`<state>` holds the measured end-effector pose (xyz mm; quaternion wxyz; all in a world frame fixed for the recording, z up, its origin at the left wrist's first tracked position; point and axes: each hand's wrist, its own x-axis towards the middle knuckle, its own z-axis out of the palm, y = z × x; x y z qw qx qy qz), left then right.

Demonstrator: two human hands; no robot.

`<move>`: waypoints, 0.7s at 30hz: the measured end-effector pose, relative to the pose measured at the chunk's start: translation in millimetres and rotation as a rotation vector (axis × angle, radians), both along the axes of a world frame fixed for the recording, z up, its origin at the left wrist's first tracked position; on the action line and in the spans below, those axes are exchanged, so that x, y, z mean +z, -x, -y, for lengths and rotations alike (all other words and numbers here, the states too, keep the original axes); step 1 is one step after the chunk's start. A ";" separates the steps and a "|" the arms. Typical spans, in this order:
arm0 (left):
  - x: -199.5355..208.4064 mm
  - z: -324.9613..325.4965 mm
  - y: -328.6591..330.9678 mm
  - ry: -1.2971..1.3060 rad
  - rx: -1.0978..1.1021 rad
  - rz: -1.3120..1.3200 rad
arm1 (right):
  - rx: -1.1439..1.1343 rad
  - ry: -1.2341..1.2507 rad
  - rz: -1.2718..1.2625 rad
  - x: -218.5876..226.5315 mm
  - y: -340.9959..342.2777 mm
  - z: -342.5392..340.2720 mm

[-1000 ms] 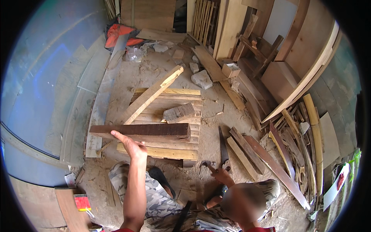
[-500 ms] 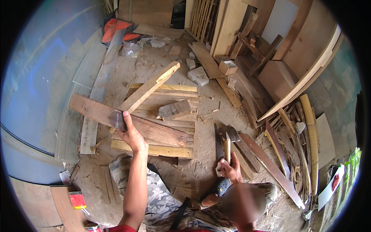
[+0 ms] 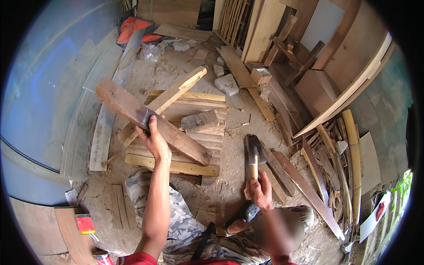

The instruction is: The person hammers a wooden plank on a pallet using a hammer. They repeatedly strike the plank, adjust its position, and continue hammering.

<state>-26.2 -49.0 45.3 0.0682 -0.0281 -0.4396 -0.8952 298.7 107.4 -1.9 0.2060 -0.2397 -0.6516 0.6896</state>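
My left hand is closed around the middle of a dark brown wooden plank, thumb across its upper face. The plank hangs tilted over a low slatted wooden platform, its far end up to the left. A rough light-coloured beam lies across the platform, with a short weathered wood block beside it. At the right, low above the ground, my right hand grips the pale wooden handle of what looks like a hammer. Its dark head points away from me; its exact shape is unclear.
Long boards and a pile of scrap wood lie at the right. A concrete chunk sits beyond the platform. A large wooden cabinet frame stands back right; a blue-grey wall panel lines the left.
The plank has turned in my left hand: its near right end has swung toward me and its narrow edge shows. My right hand has shifted slightly left and nearer, with the hammer-like tool.
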 end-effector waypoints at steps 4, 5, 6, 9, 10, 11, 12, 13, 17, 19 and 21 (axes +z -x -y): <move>1.7 -3.1 1.7 0.118 0.080 -0.105 | -0.132 -0.663 0.110 23.1 16.1 -3.7; 5.3 -4.4 -0.9 0.126 0.078 -0.109 | -0.112 -0.722 0.109 34.9 21.4 -4.0; 8.0 -5.2 -2.7 0.133 0.075 -0.112 | -0.091 -0.780 0.109 45.1 26.8 -5.2; 8.8 -7.1 -1.0 0.126 0.073 -0.120 | -0.035 -0.853 0.168 71.7 46.2 -3.7; 7.5 -8.9 -0.6 0.116 0.071 -0.118 | -0.012 -0.878 0.189 77.1 52.9 -5.8; 7.0 -8.9 0.0 0.118 0.075 -0.112 | 0.012 -0.900 0.205 82.4 60.4 -6.1; 6.6 -8.7 0.6 0.120 0.079 -0.106 | 0.037 -0.921 0.285 91.8 67.3 -2.2; 7.6 -9.3 1.8 0.118 0.081 -0.102 | 0.077 -0.949 0.299 94.4 73.7 -0.9; 7.2 -8.0 5.2 0.120 0.081 -0.074 | 0.206 -1.064 0.330 100.3 89.7 -1.1; 2.9 -6.4 7.9 0.115 0.082 -0.057 | 0.256 -1.122 0.334 102.0 95.0 -1.5; -1.0 -5.8 12.4 0.109 0.081 -0.057 | 0.290 -1.147 0.355 108.2 99.2 -5.1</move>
